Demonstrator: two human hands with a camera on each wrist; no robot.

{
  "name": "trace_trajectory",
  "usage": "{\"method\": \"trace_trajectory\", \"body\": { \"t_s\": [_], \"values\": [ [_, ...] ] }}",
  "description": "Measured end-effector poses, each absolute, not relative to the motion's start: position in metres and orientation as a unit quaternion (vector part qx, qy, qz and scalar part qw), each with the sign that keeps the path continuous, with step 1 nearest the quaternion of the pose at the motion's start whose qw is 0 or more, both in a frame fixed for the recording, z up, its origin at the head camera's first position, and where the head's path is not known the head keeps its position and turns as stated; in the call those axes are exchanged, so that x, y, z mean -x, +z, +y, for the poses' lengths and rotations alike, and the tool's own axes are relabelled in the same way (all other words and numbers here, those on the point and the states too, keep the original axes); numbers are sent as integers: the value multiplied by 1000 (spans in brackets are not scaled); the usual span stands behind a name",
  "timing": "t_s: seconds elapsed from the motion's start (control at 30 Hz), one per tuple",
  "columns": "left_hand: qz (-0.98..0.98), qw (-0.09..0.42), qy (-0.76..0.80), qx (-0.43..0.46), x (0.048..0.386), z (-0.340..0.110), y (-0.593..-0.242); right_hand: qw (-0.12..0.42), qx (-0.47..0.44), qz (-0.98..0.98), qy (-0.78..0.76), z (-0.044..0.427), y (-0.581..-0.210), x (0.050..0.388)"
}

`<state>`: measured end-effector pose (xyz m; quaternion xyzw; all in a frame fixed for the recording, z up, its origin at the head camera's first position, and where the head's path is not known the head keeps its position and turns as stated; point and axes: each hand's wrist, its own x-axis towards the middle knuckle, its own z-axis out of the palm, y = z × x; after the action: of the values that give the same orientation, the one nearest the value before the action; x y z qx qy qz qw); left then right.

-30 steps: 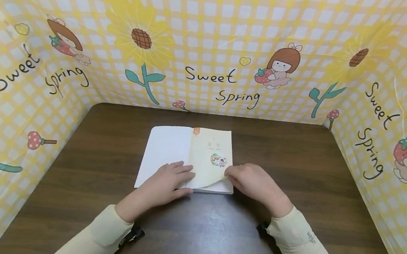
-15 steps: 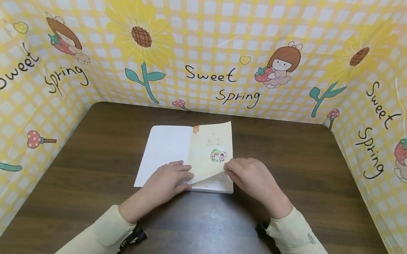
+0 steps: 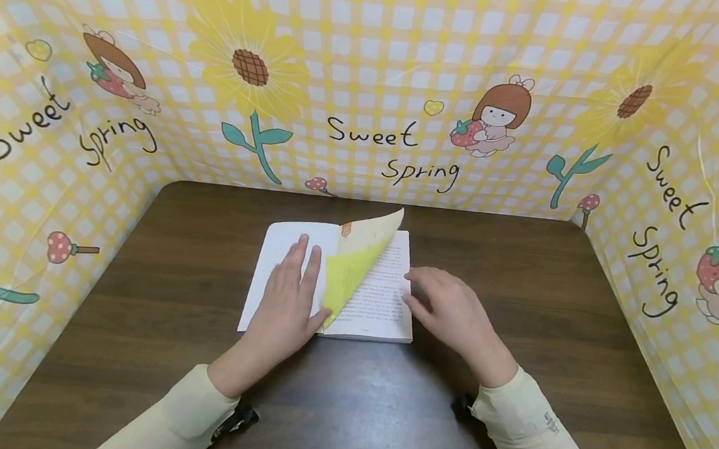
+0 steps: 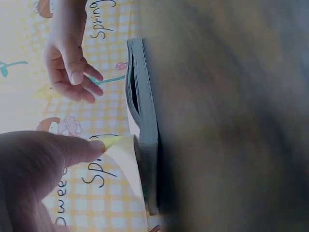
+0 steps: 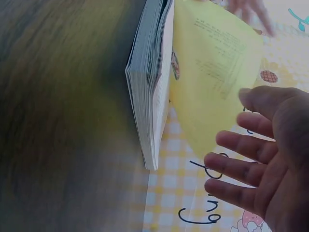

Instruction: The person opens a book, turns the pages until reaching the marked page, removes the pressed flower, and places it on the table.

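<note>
An open book (image 3: 382, 294) lies on the table, its left side white and its right side printed. One leaf (image 3: 352, 270) stands half lifted and curls leftward, showing its yellow back. My left hand (image 3: 285, 303) is over the left side with straight fingers, and its thumb touches the lower part of that leaf. The left wrist view shows this thumb (image 4: 82, 149) against the yellow paper. Beside the book's right edge, my right hand (image 3: 454, 315) holds nothing. Its fingers are loosely spread in the right wrist view, apart from the raised leaf (image 5: 212, 72).
The dark wooden table (image 3: 343, 408) surrounds the book. Yellow checked cloth (image 3: 374, 55) with printed flowers and figures walls off the back and both sides. A black strap (image 3: 236, 420) is at the left cuff.
The leaf has risen and curled over to the left, uncovering the printed page. My right hand has let go of it. My left fingers have straightened and moved up the left side.
</note>
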<state>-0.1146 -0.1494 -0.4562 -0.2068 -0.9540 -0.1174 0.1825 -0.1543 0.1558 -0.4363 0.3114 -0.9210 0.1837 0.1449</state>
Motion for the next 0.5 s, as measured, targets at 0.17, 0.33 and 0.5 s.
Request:
{"method": "trace_trajectory", "body": {
  "t_s": [0.17,0.33,0.5],
  "values": [
    [-946,230,-21,228,112,-153,-451,106,-326,-925,164,153,-439,154],
    [-950,184,4,250,112,-154,-449,75,-351,-922,146,153,-442,153],
    [-963,110,-35,245,113,-156,-451,21,-374,-918,128,153,-447,152]
  ]
}}
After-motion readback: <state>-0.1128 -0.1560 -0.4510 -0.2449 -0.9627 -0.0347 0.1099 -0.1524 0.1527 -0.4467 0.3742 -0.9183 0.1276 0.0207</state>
